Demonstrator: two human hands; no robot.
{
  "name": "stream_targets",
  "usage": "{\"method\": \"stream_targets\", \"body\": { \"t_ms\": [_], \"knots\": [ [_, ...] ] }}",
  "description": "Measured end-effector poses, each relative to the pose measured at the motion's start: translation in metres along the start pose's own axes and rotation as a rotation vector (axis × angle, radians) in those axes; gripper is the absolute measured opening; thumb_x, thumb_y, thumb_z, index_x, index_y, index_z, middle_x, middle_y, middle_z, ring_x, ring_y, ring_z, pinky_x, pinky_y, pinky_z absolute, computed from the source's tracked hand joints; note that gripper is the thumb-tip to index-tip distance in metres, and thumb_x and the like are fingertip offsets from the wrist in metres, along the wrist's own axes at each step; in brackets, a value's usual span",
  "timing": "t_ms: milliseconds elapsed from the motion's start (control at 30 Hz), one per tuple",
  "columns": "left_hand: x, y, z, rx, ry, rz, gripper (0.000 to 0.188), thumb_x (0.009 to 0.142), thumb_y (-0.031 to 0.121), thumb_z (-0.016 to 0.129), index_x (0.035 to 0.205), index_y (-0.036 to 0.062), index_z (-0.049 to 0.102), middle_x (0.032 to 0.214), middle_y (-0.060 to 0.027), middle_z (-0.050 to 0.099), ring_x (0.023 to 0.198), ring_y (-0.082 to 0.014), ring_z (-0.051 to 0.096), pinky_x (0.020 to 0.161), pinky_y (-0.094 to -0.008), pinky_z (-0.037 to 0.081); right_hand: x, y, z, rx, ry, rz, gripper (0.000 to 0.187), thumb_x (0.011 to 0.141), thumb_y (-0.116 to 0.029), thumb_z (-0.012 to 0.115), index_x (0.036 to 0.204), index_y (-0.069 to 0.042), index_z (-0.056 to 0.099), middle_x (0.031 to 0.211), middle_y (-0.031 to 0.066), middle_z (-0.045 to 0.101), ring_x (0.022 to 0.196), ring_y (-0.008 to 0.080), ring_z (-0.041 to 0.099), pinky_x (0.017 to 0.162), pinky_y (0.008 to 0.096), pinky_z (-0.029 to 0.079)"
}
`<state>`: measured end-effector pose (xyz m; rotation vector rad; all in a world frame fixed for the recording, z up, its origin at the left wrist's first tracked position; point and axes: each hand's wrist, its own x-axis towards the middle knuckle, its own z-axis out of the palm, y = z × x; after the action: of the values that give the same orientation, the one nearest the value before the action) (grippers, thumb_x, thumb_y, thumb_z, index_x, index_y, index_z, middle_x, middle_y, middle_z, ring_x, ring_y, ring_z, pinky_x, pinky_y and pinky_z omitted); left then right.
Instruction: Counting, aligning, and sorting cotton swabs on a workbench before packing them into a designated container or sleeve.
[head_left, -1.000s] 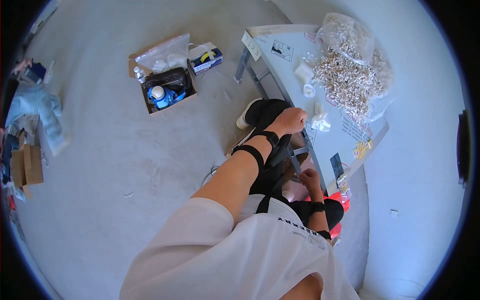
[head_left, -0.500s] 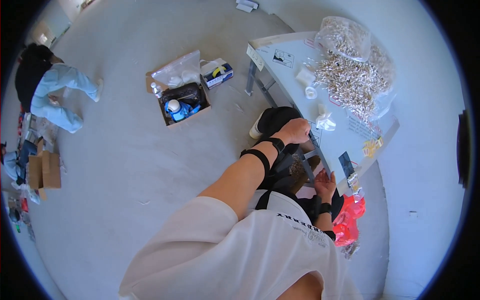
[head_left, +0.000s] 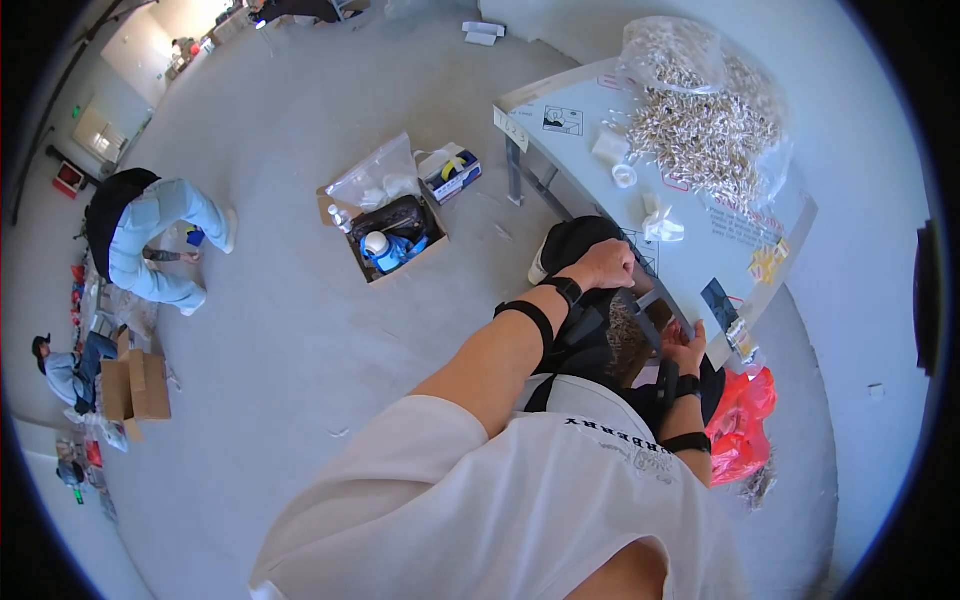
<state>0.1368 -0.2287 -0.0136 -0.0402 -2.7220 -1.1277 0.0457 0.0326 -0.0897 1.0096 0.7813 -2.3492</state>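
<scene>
A table (head_left: 712, 265) with a pale, film-covered top stands in front of me on the right. At its near left edge my left hand (head_left: 608, 265) is closed with the fingers curled down over the rim; their tips are hidden. Farther along the same edge my right hand (head_left: 684, 348) grips from below, palm turned up and fingertips at the rim. A heap of small shiny metal-coloured pieces (head_left: 715, 140) covers the far part of the top. Nearer lie a white roll (head_left: 624, 176), a crumpled white wrapper (head_left: 662, 220), small yellow pieces (head_left: 767, 261) and a dark flat packet (head_left: 718, 302).
A cardboard box (head_left: 405, 255) with a black bag and a blue bottle sits on the floor to the left, beside a smaller box (head_left: 450, 172). Red plastic bags (head_left: 742, 425) lie right of my legs. A person (head_left: 150, 235) bends over at the far left, near an open carton (head_left: 135, 387).
My view has turned left. My right hand has gone from an open palm under the table edge to fingers curled at the rim. The person at the left has bent lower.
</scene>
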Motion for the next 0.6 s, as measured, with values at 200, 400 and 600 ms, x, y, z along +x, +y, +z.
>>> {"method": "stream_targets", "body": {
  "t_ms": [200, 400, 600],
  "knots": [
    [-0.006, -0.004, -0.001, -0.070, -0.011, -0.017, 0.017, 0.061, 0.021, 0.076, 0.063, 0.0074, 0.065, 0.074, -0.0088, 0.060, 0.077, -0.0277, 0.060, 0.067, -0.0394, 0.048, -0.006, 0.013, 0.015, -0.063, -0.045, 0.048, 0.037, 0.080, -0.039, 0.074, 0.092, -0.007, 0.060, 0.076, 0.0080, 0.063, 0.063, 0.0184, 0.062, 0.051, 0.0257, 0.051],
    [-0.004, 0.000, -0.002, -0.066, 0.002, -0.024, 0.017, 0.061, 0.021, 0.076, 0.064, 0.0075, 0.065, 0.075, -0.0088, 0.060, 0.078, -0.0273, 0.059, 0.068, -0.0382, 0.048, 0.013, 0.007, 0.001, -0.117, -0.116, -0.020, 0.033, 0.079, -0.039, 0.074, 0.086, -0.010, 0.060, 0.067, 0.0035, 0.060, 0.053, 0.0135, 0.057, 0.044, 0.0224, 0.046],
    [-0.001, -0.002, -0.001, -0.085, -0.012, -0.019, 0.018, 0.062, 0.022, 0.076, 0.065, 0.0068, 0.066, 0.074, -0.0091, 0.060, 0.075, -0.0266, 0.060, 0.068, -0.0368, 0.048, 0.018, 0.006, 0.000, -0.234, -0.055, -0.018, 0.039, 0.080, -0.049, 0.069, 0.079, -0.012, 0.057, 0.063, 0.0023, 0.057, 0.051, 0.0150, 0.052, 0.046, 0.0277, 0.043]
  ]
}}
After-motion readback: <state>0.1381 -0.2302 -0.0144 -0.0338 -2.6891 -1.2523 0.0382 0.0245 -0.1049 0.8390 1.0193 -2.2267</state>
